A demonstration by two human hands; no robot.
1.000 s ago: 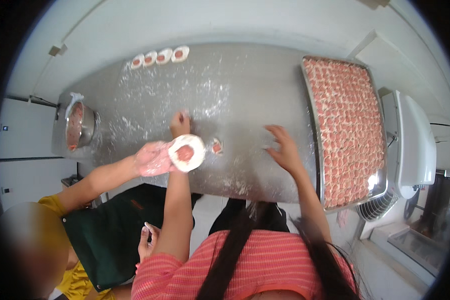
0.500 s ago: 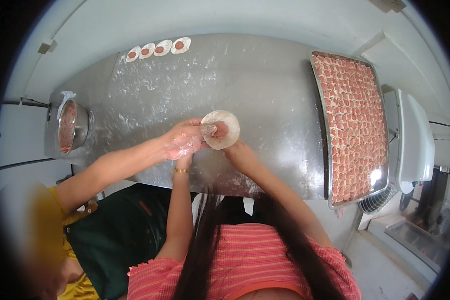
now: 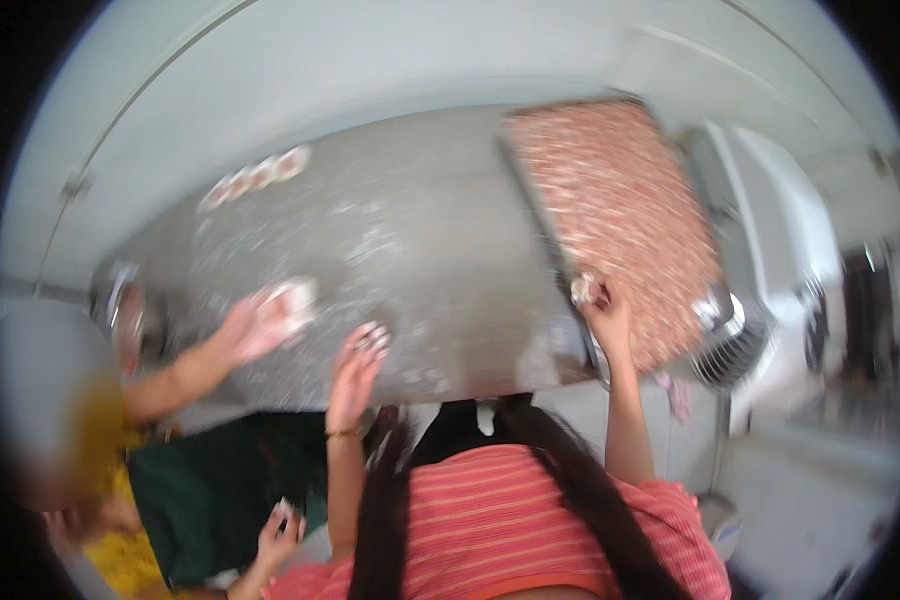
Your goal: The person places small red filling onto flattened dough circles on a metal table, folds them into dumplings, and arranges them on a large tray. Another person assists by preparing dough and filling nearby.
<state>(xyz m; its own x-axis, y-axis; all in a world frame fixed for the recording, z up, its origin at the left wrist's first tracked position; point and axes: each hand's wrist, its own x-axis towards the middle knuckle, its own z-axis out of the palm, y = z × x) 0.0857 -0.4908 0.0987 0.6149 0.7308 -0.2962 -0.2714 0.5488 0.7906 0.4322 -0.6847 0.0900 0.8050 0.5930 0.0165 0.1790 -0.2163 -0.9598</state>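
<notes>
My right hand point(image 3: 613, 322) is at the near-left edge of the metal tray point(image 3: 542, 205), its fingers closed on a small whitish, folded dumpling point(image 3: 582, 291). Rows of pink-and-cream filled dumplings point(image 3: 620, 190) cover the tray, blurred by motion. Over the near edge of the steel table, my left hand point(image 3: 353, 375) holds nothing that I can see; its fingers are stretched out and pale with flour at the tips. To its left a co-worker's hand point(image 3: 253, 328) has a pale round wrapper point(image 3: 296, 303) lying on its fingers; any filling is blurred.
Several wrappers with pink filling point(image 3: 255, 180) lie in a row at the far left of the floured steel table point(image 3: 430, 200). A metal bowl point(image 3: 145, 325) stands at the left end. The co-worker's other hand point(image 3: 278, 537) holds a small thing low down. A white appliance point(image 3: 770, 215) is beyond the tray.
My right hand has moved right to the tray with the dumpling, now folded. My left hand has come back from the co-worker's hand, which has withdrawn left. The whole view has shifted and blurred.
</notes>
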